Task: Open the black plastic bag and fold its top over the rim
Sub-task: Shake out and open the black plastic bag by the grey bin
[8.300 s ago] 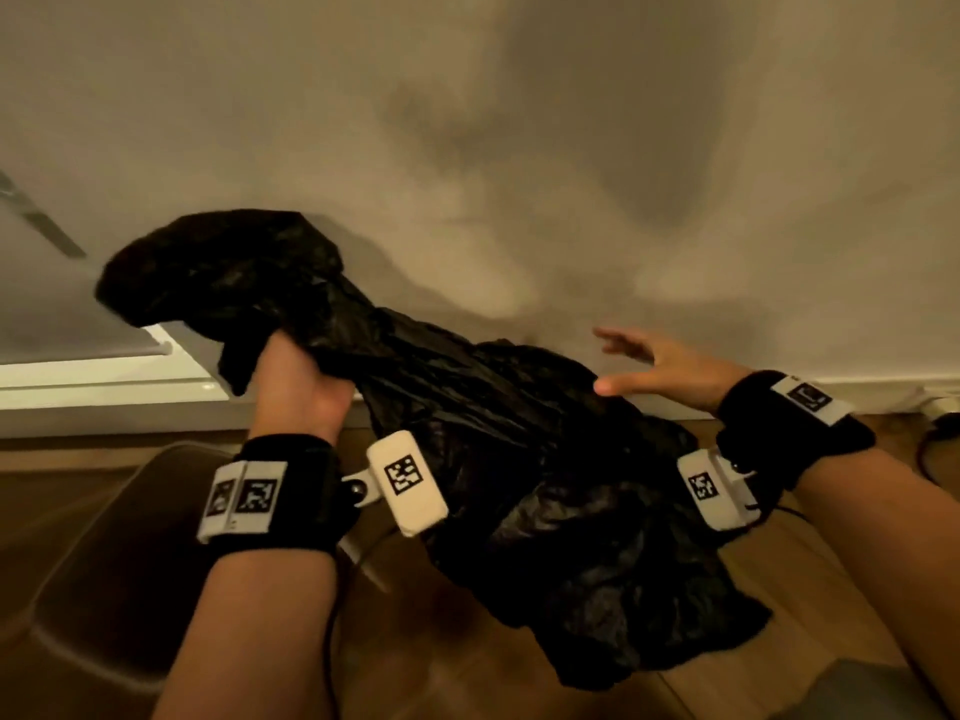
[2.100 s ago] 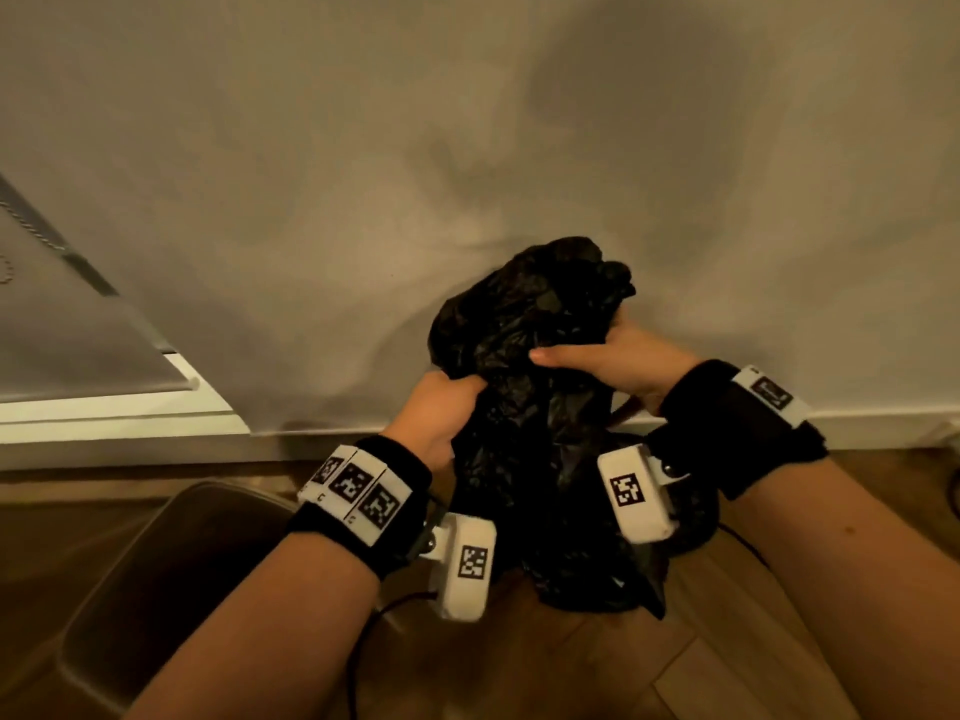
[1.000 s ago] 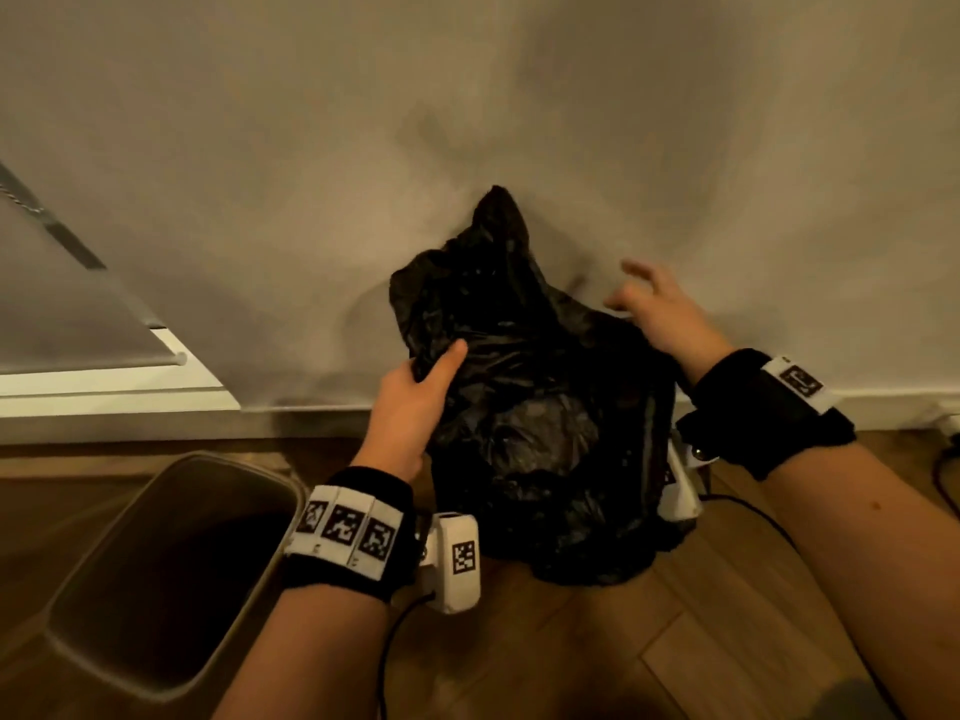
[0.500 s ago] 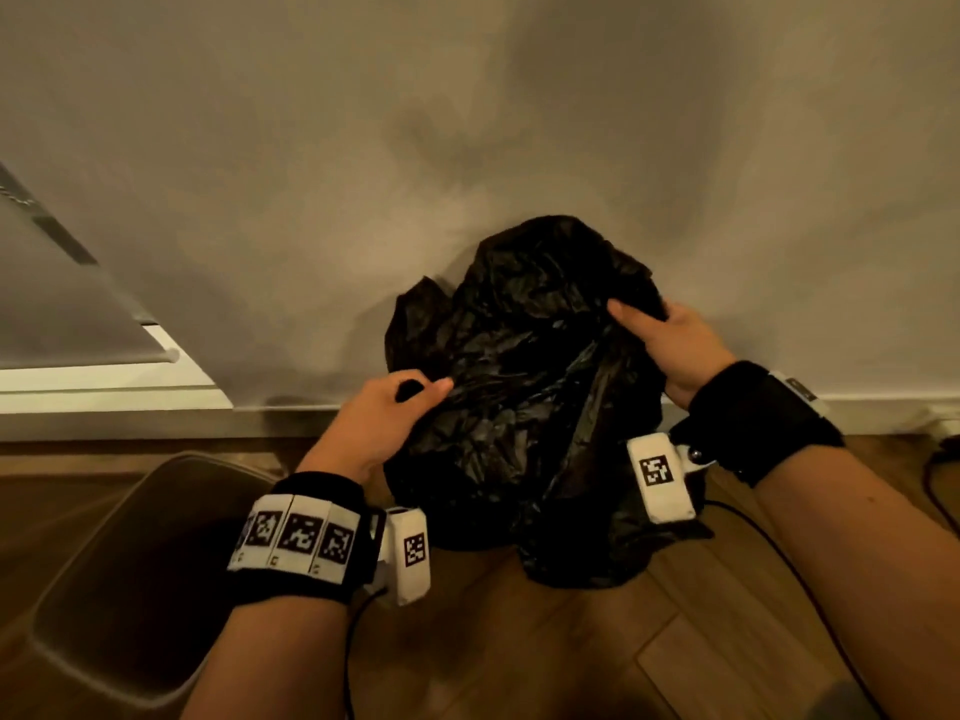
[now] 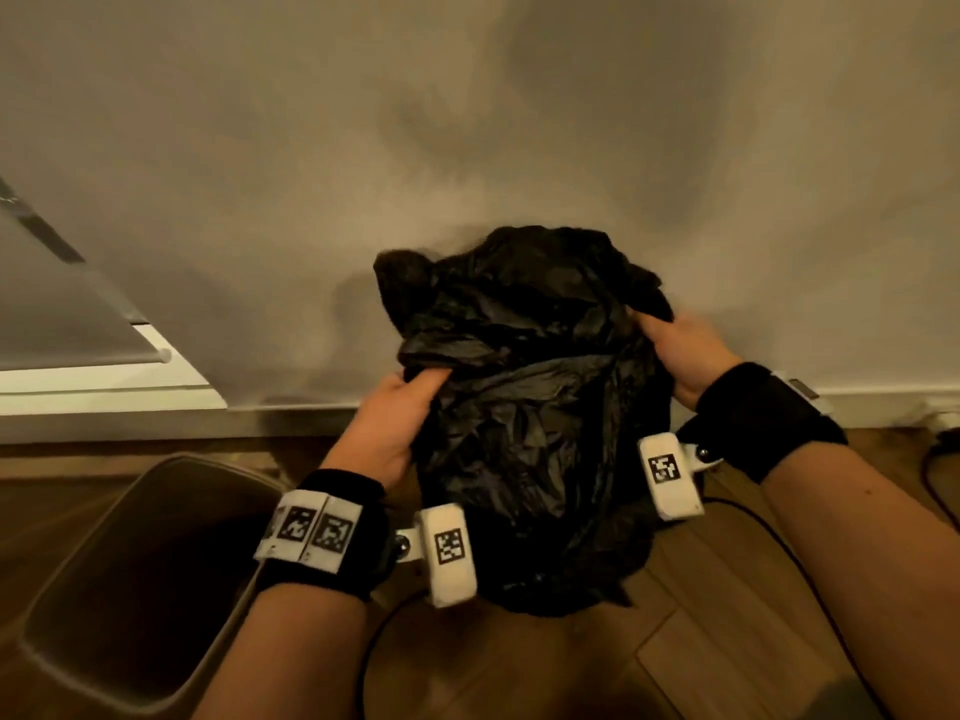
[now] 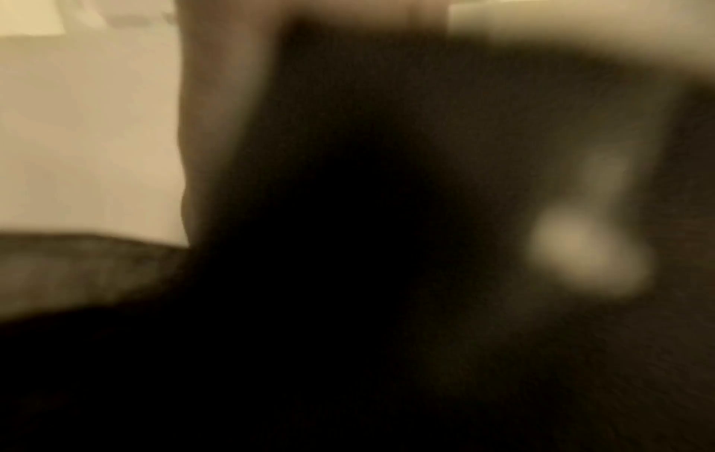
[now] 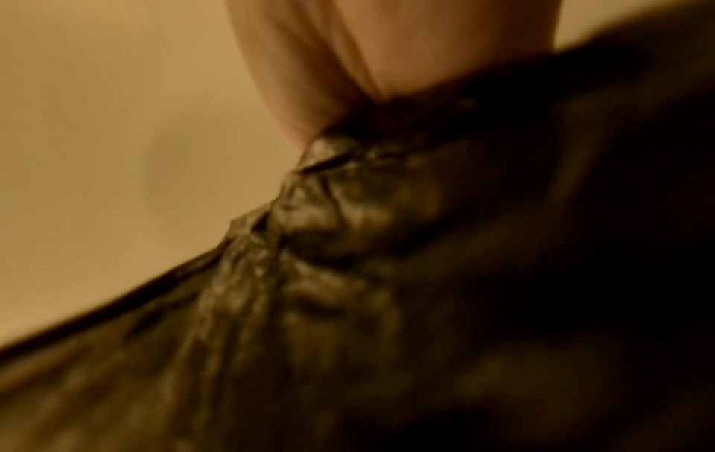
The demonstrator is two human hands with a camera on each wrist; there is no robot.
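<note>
A crumpled black plastic bag [image 5: 524, 407] hangs in the air in front of the wall, held between both hands. My left hand [image 5: 400, 407] grips a bunched fold on the bag's left side, fingers tucked into the plastic. My right hand [image 5: 670, 350] grips the upper right edge. The bag's bottom hangs just above the wooden floor. The bag's mouth is bunched and I cannot make out an opening. In the right wrist view, fingers [image 7: 329, 70] pinch gathered black plastic [image 7: 348, 214]. The left wrist view is blurred and mostly dark bag [image 6: 348, 244].
A grey open bin [image 5: 135, 579] stands on the wooden floor at the lower left, beside my left forearm. The plain wall [image 5: 467, 122] is close behind the bag. A cable [image 5: 940, 459] lies on the floor at the right.
Both hands have shifted their hold on the bag over the last second. The right hand, briefly free, took hold of the upper right edge; the left moved up to a fold.
</note>
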